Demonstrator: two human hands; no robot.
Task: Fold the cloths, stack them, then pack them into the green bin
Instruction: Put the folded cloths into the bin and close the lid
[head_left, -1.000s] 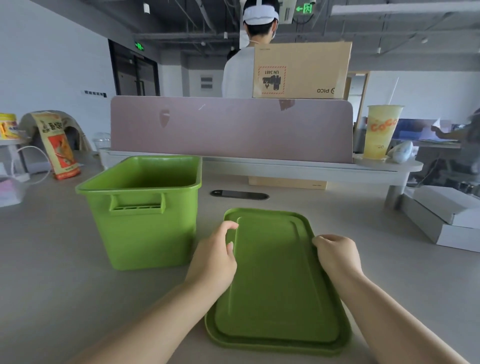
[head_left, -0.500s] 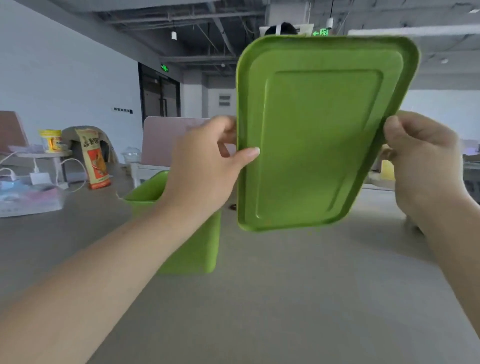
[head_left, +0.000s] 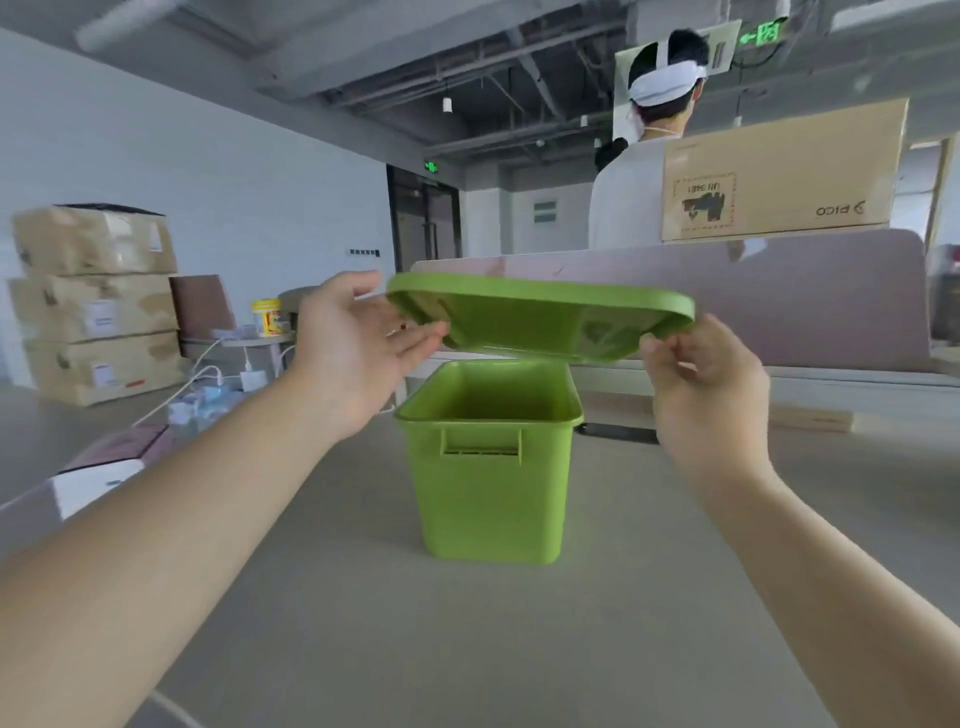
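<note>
Left hand (head_left: 358, 353): I see it raised, palm turned inward, fingers straight and spread. The fingertips touch the left end of the green lid, with the thumb up above that edge. It supports the lid without curling round it.

Right hand (head_left: 706, 395): raised level with the left one, fingers curled. It pinches the right edge of the lid between thumb and fingertips.

Green lid (head_left: 540, 322): it spans the gap between my two hands, nearly flat, and I see its underside. It hangs in the air above the bin and does not touch it.

Green bin (head_left: 488, 488): it stands upright on the table between the two forearms, below the hands, its top open. A moulded handle faces me.

Table (head_left: 467, 649): a pale grey top runs under both arms.

Below the right hand: a dark flat object (head_left: 618, 432) lies on the table just behind the bin; I cannot tell what it is.

Beyond the hands: a mauve divider panel (head_left: 805, 301), a cardboard box (head_left: 779, 176) on top of it, and a person (head_left: 623, 208) facing away.

Left of the left hand: stacked cartons (head_left: 93, 301) and a yellow tub (head_left: 266, 317), well apart from the bin.
</note>
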